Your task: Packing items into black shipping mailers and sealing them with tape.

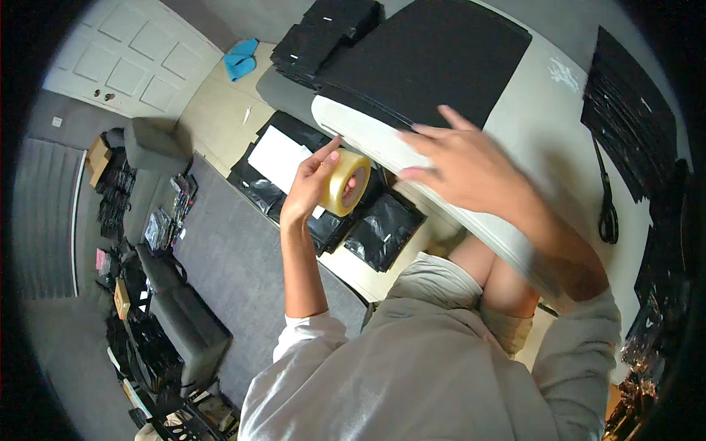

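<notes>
My left hand (pixel 314 179) grips a wide roll of clear yellowish packing tape (pixel 337 190), with fingertips showing through its core. It is held just off the near edge of the white table (pixel 529 143). My right hand (pixel 460 160), blurred, hovers at that edge beside a stack of flat black sheets (pixel 430 60); its fingers are spread and nothing shows in them. Whether it touches the stack I cannot tell. Below the tape roll lie black plastic packages (pixel 383 231) and a white sheet (pixel 278 160).
Black-handled scissors (pixel 608 220) lie on the table's right part, near a pile of black packages (pixel 626 116). More black bundles (pixel 325 41) stand behind the table's left end. A grey sofa (pixel 187 325) with cluttered goods lines the left; blue slippers (pixel 241 59) lie by the door.
</notes>
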The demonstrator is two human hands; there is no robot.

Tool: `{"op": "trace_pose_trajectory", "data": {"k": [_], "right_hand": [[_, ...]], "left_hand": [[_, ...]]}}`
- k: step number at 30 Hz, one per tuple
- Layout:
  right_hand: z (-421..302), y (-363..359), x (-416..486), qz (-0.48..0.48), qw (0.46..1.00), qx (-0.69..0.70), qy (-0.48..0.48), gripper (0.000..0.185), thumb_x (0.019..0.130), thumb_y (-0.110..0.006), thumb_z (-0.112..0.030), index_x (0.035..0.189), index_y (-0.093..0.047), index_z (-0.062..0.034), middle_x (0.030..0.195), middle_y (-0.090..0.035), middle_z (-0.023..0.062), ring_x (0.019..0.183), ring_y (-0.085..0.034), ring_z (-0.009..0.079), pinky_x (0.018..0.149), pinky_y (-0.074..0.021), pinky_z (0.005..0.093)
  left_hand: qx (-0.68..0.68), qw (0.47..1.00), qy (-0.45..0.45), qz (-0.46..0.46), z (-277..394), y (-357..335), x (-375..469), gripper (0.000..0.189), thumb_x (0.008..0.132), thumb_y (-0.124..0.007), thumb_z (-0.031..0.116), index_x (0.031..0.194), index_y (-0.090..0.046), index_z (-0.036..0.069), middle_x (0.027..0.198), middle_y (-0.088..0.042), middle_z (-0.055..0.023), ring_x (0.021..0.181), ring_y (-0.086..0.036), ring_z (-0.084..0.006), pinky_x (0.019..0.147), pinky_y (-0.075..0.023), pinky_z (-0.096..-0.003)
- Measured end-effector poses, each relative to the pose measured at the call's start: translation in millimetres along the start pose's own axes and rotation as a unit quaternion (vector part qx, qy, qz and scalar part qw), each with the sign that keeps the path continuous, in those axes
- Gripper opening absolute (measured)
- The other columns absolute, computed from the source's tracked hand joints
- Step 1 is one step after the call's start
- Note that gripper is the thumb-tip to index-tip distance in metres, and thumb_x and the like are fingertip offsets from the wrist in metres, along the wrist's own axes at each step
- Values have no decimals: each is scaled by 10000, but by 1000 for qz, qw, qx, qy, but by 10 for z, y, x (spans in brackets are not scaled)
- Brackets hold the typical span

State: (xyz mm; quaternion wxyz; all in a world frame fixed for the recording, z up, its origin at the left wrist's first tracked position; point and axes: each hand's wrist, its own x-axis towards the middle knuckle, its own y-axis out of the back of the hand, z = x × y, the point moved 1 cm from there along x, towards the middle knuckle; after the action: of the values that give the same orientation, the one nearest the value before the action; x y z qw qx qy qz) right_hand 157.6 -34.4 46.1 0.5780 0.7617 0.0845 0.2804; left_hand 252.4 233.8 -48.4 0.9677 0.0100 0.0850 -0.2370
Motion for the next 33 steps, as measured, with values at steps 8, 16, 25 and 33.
{"op": "trace_pose_trajectory", "data": {"k": [8, 16, 25, 33], "right_hand": [[723, 1043, -1873, 36, 884, -70, -461, 194, 928, -649, -148, 1053, -675, -2, 895, -681, 185, 819, -676, 350, 798, -529, 401], [986, 925, -2718, 47, 853, -106, -509, 267, 887, -698, -88, 1128, -665, 21, 1035, -665, 204, 959, -672, 368, 849, -531, 408], [1211, 1222, -3292, -53, 797, -54, -599, 190, 887, -687, -16, 1060, -642, 48, 798, -636, 98, 702, -584, 172, 661, -490, 332], [1047, 1187, -3110, 16, 790, 286, -542, 244, 969, -674, -237, 1035, -572, -25, 783, -576, 33, 707, -533, 134, 653, -443, 279]], "left_hand": [[-7, 1000, 12, 23, -54, -10, 22, 517, 1060, -545, 262, 1504, -454, 14, 1068, -698, -91, 786, -668, -133, 760, -550, -267], [21, 999, 0, 35, -17, 14, -2, 488, 1051, -558, 270, 1462, -514, 11, 1101, -707, -111, 867, -678, -135, 796, -560, -254], [-10, 1000, 9, 5, 62, -85, -7, 519, 1075, -508, 234, 1517, -406, -18, 1007, -684, -110, 761, -675, -144, 704, -569, -266], [-9, 1000, -12, -7, 34, 5, -36, 557, 1078, -515, 265, 1522, -381, -44, 969, -675, -108, 769, -674, -139, 721, -556, -267]]}}
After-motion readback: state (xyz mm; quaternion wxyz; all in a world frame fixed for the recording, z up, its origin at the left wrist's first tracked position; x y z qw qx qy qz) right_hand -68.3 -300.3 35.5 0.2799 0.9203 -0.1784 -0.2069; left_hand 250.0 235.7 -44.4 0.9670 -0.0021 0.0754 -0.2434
